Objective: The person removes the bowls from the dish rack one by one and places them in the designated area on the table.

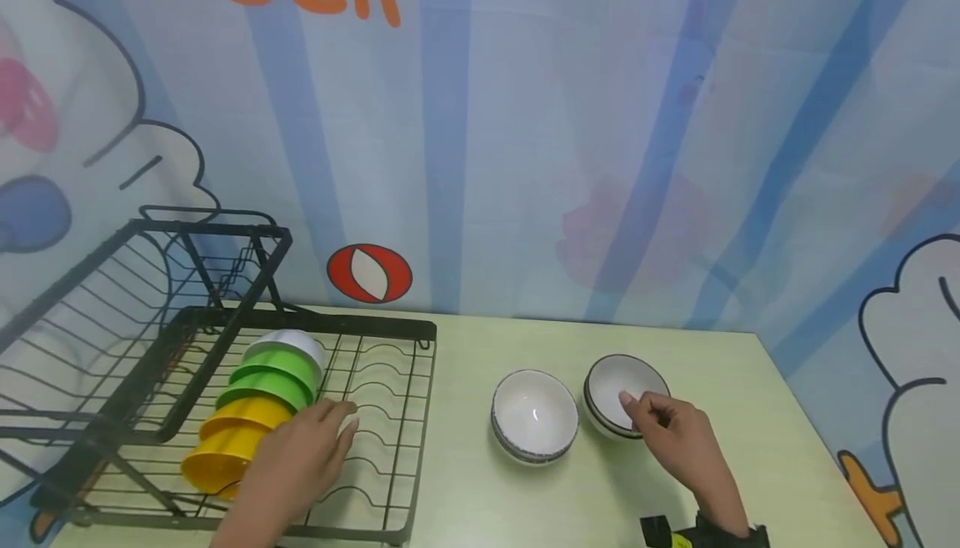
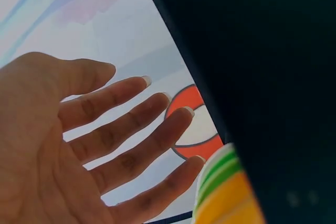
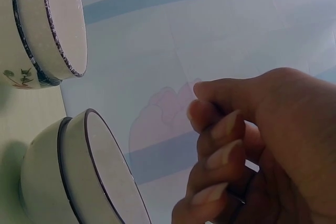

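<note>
Head view: seemingly between moves; empty left hand, fingers loose, beside yellow-green-white bowls in black wire rack; right hand, curled, empty, near dark-rimmed white bowls on pale table, likely must open next.

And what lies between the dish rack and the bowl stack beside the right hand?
The head view shows another stack of white, speckle-rimmed bowls there, on the tabletop.

One black metal wire dish rack holds one round white bowl, two round green bowls and two round yellow bowls, five in all; right of the rack, one pale yellow table bears four round white bowls with dark rims, in two stacks of two.
</note>
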{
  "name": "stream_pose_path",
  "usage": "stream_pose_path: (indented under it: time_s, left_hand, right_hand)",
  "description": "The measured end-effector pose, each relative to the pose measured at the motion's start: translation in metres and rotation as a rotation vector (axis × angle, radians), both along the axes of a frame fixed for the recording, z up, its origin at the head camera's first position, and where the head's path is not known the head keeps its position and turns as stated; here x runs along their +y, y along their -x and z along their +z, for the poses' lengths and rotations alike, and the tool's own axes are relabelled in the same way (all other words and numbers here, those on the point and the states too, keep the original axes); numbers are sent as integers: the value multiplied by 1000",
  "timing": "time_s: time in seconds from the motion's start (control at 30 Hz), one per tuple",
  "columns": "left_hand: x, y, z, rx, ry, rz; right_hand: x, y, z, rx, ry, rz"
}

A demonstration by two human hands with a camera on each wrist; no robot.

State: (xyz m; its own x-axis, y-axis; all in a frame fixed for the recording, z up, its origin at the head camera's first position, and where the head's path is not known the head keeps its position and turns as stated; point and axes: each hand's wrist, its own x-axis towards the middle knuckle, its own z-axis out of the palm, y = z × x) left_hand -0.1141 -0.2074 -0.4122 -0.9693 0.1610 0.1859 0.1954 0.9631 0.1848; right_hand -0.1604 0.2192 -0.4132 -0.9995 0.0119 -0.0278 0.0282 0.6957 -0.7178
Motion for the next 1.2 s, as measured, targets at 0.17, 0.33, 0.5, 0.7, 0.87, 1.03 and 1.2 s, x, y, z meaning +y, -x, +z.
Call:
stream_pose_path:
  time_s: [0.17, 0.33, 0.5, 0.7, 0.87, 1.03, 1.2]
  left_hand:
    - [-8, 0, 1, -48, 29, 28]
    - [-13, -2, -1, -75, 44, 46]
    - [-19, -5, -5, -55, 66, 40]
    - [-26, -10, -14, 19, 93, -14]
    - [-36, -20, -17, 9, 66, -55]
    - [-47, -24, -15, 120, 74, -68]
    - [-54, -24, -12, 149, 113, -33]
  right_hand:
    - [-2, -1, 0, 9, -11, 6]
    - [-3, 0, 1, 13, -16, 16]
    - [-2, 0, 0, 4, -18, 19]
    - [0, 0, -1, -13, -20, 16]
    - [-2, 0, -3, -29, -21, 34]
    - [-2, -2, -3, -4, -29, 38]
    - [-2, -2, -1, 1, -34, 34]
